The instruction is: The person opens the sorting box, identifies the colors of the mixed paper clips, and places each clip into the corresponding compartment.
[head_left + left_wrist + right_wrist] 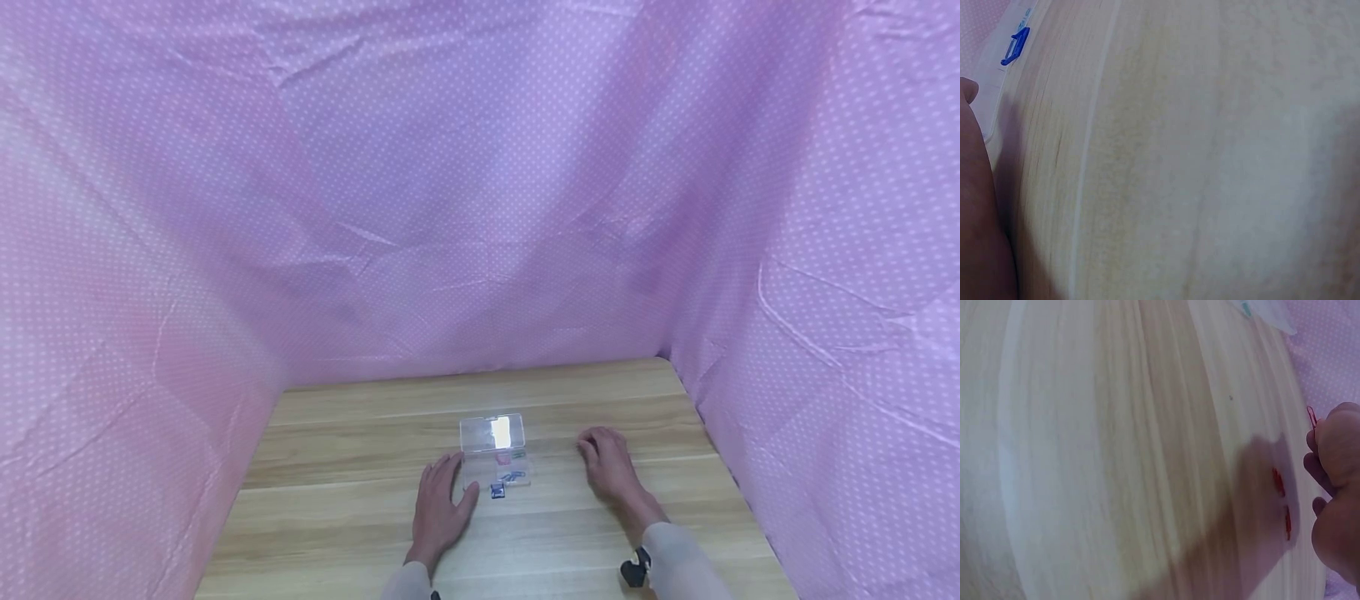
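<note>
A clear plastic box (477, 471) lies on the table with its lid (480, 435) folded back. Small blue, pink and green paper clips sit in its right-hand compartments. My left hand (438, 512) rests at the box's left side, thumb and fingers spread apart around that corner. To the right of the box is my right hand (609, 467); in the right wrist view it pinches a red paper clip (1311, 417) between thumb and finger. Below it, more red paper clips (1279, 482) lie on the wood, in the hand's shadow.
A blue latch (1016, 46) juts from the box's front edge. The wood-grain table (345, 517) is bounded at the back and both sides by pink dotted cloth (480, 208). A black strap (636, 568) is on the right wrist.
</note>
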{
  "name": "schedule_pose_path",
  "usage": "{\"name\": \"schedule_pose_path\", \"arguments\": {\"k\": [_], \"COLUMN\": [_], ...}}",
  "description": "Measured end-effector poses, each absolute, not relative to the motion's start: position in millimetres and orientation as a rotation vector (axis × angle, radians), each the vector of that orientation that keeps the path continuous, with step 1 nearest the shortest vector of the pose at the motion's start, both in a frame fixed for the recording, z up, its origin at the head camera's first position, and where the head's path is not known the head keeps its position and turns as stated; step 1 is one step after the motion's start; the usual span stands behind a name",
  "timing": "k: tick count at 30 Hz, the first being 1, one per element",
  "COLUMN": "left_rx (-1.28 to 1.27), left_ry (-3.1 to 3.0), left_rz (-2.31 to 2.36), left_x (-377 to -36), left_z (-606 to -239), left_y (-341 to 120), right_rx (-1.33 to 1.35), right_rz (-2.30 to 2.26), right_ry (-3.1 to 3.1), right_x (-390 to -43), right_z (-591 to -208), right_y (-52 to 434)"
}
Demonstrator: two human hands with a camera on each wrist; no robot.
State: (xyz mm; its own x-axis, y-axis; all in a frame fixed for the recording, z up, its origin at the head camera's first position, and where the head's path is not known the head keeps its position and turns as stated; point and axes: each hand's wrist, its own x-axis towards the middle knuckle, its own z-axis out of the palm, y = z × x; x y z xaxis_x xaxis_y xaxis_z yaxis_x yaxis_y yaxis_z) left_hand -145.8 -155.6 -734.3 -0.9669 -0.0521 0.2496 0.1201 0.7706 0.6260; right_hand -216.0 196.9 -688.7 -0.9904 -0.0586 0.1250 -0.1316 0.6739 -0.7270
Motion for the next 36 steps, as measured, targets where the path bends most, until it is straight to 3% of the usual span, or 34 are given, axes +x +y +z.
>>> {"name": "schedule_pose_path", "arguments": {"k": [36], "left_rx": [-0.045], "left_ry": [-2.720], "left_rz": [-1.010], "left_x": [-144], "left_z": [-729], "left_y": [-155], "right_rx": [0.253], "right_rz": [1.403], "right_ry": [-2.765], "right_x": [-205], "right_z": [-661], "right_y": [133]}}
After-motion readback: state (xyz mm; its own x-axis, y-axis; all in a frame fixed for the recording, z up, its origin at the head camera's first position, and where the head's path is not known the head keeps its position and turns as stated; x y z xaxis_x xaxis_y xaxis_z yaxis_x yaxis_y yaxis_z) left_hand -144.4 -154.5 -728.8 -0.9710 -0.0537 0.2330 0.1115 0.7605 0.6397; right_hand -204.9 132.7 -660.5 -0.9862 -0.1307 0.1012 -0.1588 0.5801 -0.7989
